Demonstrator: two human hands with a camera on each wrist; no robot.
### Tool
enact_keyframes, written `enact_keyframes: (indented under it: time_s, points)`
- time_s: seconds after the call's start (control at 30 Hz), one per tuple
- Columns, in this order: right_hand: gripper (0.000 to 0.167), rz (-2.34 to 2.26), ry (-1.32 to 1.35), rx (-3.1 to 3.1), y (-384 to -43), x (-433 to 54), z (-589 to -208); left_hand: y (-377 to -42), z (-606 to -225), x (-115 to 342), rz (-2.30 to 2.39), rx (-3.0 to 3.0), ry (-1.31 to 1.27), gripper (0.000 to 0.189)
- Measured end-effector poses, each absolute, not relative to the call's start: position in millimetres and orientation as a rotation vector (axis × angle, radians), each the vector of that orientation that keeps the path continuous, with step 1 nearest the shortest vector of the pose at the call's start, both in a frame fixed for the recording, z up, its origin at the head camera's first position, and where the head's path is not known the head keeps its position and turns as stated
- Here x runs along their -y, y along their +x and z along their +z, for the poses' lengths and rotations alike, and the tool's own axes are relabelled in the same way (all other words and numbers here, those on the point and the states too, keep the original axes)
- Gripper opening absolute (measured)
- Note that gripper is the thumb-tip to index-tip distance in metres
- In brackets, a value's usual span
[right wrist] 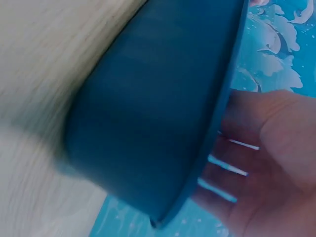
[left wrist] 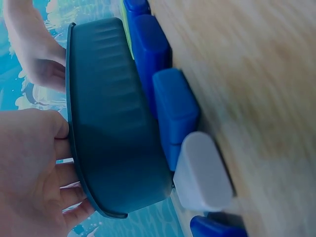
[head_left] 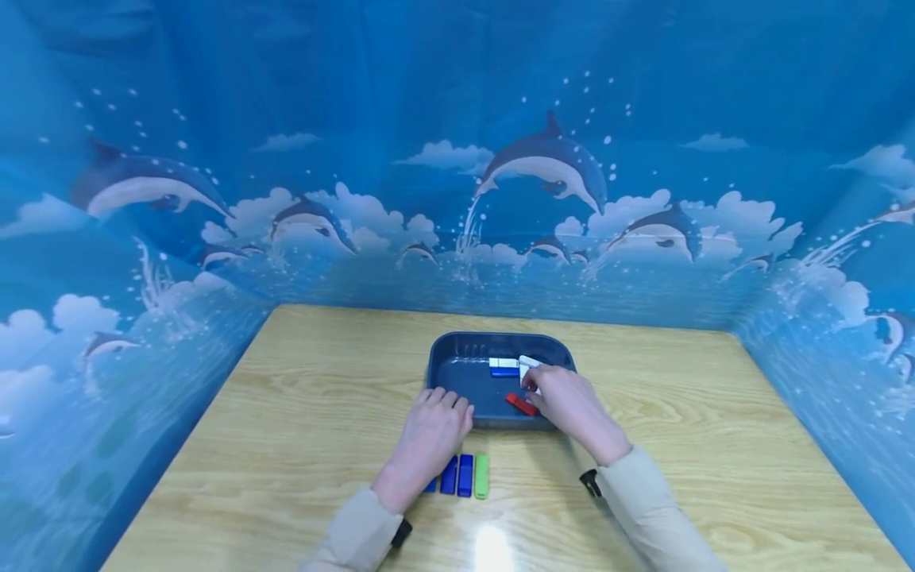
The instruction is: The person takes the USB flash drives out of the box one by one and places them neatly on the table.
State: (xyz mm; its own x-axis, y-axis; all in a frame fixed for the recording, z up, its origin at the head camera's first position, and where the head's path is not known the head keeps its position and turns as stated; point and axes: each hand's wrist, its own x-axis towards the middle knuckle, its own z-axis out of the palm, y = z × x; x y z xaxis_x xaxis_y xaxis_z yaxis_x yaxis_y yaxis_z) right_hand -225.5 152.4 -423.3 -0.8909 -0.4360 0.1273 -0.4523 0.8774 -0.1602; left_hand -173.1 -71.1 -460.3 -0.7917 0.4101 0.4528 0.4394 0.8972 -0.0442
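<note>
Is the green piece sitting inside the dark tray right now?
No, the green piece lies on the wooden table, on the near side of the dark tray.

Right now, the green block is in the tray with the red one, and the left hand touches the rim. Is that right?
Not quite. The green block is outside the dark blue tray, on the wood-grained table, as the head view shows. The red block is in the tray, and the left hand touches its rim.
</note>
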Motion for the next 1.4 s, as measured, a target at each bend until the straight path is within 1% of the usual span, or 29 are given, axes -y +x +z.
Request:
enact_keyframes:
  time_s: [0.33, 0.5, 0.77, 0.87, 1.0, 1.1, 1.27, 1.4]
  points:
    - [0.010, 0.233, 0.582, 3.180, -246, -141, -433, -173, -462, 72, -0.069, 2.573, -0.617, 0.022]
    - [0.016, 0.227, 0.525, 3.218, -249, -138, -436, -173, -462, 71, -0.058, 2.573, -0.613, 0.022]
    - [0.017, 0.277, 0.540, 3.205, -250, -136, -439, -173, -463, 70, -0.047, 2.584, -0.604, 0.024]
    - [0.018, 0.336, 0.548, 3.211, -250, -136, -440, -173, -463, 70, -0.044, 2.596, -0.604, 0.025]
    - [0.012, 0.426, 0.560, 3.182, -251, -137, -443, -172, -462, 70, -0.043, 2.607, -0.601, 0.024]
    - [0.012, 0.496, 0.573, 3.111, -250, -139, -443, -172, -461, 70, -0.038, 2.607, -0.602, 0.024]
    - [0.012, 0.696, 0.526, 2.958, -243, -142, -439, -172, -461, 69, -0.021, 2.626, -0.601, 0.024]
    - [0.021, 0.929, 0.464, 2.846, -235, -143, -432, -171, -461, 69, -0.018, 2.640, -0.592, 0.026]
